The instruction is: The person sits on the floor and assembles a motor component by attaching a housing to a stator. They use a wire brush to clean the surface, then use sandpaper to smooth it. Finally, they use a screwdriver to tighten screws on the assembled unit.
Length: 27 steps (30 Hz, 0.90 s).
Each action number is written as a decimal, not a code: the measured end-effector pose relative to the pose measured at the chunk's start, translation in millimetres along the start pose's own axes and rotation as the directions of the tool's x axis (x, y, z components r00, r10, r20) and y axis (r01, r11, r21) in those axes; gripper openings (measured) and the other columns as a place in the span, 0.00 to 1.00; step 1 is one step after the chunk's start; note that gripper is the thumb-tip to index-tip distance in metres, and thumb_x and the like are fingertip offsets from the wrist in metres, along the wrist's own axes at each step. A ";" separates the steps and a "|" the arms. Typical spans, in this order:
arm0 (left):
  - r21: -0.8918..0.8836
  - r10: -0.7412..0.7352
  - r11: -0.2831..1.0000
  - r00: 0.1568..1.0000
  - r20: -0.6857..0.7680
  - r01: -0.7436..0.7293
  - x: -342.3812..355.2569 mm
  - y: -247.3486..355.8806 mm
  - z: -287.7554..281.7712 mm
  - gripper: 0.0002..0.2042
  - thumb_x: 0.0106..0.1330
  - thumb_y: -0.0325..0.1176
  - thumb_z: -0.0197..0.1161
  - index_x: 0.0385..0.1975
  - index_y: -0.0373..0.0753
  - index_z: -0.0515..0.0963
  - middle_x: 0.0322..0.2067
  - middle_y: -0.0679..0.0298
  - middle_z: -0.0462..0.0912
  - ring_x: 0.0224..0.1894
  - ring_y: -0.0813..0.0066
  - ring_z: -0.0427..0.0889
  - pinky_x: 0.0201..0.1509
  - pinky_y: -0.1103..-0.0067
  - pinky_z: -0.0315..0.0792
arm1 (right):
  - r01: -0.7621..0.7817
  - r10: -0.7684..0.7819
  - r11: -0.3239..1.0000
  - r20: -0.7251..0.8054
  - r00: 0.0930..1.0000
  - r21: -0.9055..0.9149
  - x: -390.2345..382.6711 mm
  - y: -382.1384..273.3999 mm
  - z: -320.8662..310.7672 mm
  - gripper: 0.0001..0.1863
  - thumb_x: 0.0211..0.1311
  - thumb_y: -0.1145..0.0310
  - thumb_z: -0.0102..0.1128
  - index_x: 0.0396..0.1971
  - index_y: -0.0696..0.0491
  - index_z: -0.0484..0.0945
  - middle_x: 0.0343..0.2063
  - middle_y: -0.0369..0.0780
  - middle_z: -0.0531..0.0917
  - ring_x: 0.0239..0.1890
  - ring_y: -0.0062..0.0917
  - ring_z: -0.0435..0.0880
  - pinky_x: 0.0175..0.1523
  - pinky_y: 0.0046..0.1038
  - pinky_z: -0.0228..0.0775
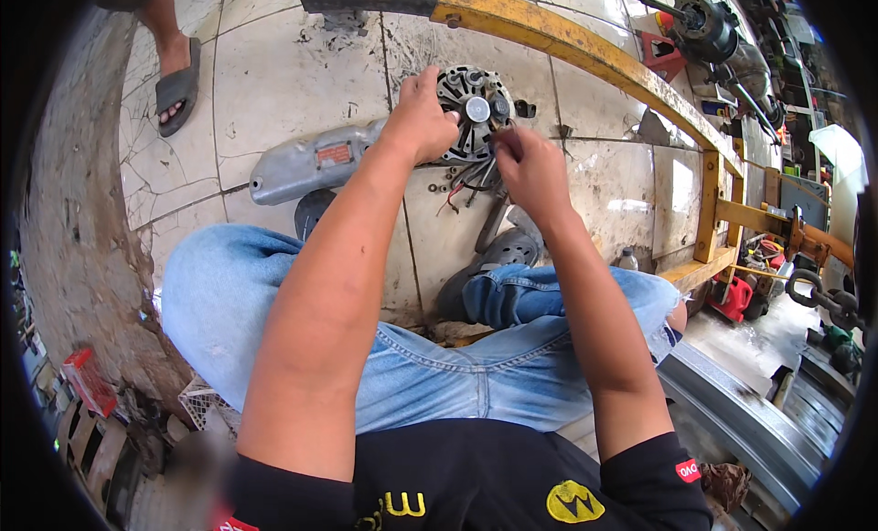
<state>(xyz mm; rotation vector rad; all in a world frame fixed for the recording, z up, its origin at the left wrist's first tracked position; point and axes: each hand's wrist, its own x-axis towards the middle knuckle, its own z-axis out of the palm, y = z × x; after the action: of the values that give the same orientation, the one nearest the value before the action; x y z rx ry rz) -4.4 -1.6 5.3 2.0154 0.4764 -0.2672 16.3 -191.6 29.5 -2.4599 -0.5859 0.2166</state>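
Observation:
An alternator, round with radial vent slots and a silvery disc at its centre, stands on the tiled floor beyond my feet. My left hand is wrapped against its left side, with the thumb on top near the disc. Pinched fingers of my right hand meet its lower right edge; what they hold is hidden. Below it lie several small nuts and thin tools or wires, one of them red. A dented grey metal cover lies to the left, partly behind my left forearm.
A yellow steel frame arches across the far and right side. Another person's sandalled foot stands at the far left. A dark machine part sits at the far right, and a red container stands beyond the frame.

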 end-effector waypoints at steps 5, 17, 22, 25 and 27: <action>0.029 0.024 0.999 0.999 -0.032 -0.023 2.5 -3.0 0.6 0.37 0.64 0.34 0.62 0.71 0.37 0.51 0.69 0.45 0.56 0.71 0.49 0.59 0.74 0.68 0.56 | -0.007 0.013 0.998 0.091 0.996 -0.068 -0.9 1.0 -10.8 0.08 0.56 0.70 0.61 0.34 0.57 0.84 0.32 0.50 0.84 0.36 0.45 0.83 0.45 0.39 0.75; 0.049 0.046 0.998 0.996 -0.070 -0.043 8.8 -1.1 2.8 0.36 0.64 0.33 0.63 0.70 0.38 0.53 0.67 0.44 0.60 0.69 0.50 0.62 0.73 0.69 0.58 | -0.196 0.187 0.978 -0.122 0.975 -0.066 -42.0 35.2 -15.6 0.14 0.56 0.66 0.67 0.38 0.55 0.74 0.31 0.47 0.81 0.37 0.48 0.81 0.43 0.44 0.73; 0.074 0.058 0.996 0.988 -0.142 -0.048 9.9 -10.7 11.7 0.37 0.63 0.34 0.64 0.70 0.38 0.52 0.66 0.43 0.61 0.69 0.49 0.63 0.72 0.68 0.58 | -0.086 0.050 0.971 -0.161 0.986 -0.225 -44.2 44.8 -9.4 0.11 0.55 0.67 0.67 0.39 0.47 0.81 0.28 0.42 0.79 0.34 0.42 0.81 0.40 0.42 0.73; 0.088 0.045 0.996 0.991 -0.128 -0.034 7.1 -10.4 11.7 0.39 0.63 0.36 0.64 0.71 0.36 0.50 0.68 0.43 0.57 0.69 0.48 0.62 0.73 0.68 0.58 | -0.015 -0.039 0.970 -0.214 0.976 -0.245 -43.2 41.3 -3.0 0.14 0.54 0.67 0.67 0.43 0.44 0.83 0.31 0.38 0.79 0.34 0.38 0.81 0.39 0.40 0.73; 0.075 0.021 0.997 0.993 -0.114 -0.013 3.8 -8.9 10.4 0.39 0.63 0.37 0.64 0.70 0.37 0.49 0.68 0.43 0.56 0.69 0.48 0.62 0.72 0.67 0.59 | 0.039 -0.120 0.959 -0.275 0.954 -0.282 -38.6 35.1 3.7 0.16 0.52 0.68 0.67 0.44 0.43 0.83 0.33 0.36 0.80 0.35 0.35 0.80 0.40 0.38 0.72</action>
<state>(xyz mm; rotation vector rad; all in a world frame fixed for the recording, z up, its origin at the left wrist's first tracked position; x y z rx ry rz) -4.8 -6.2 -8.1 2.1148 0.5281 -0.1610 -6.5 -232.8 6.7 -2.6569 -0.6180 -0.2744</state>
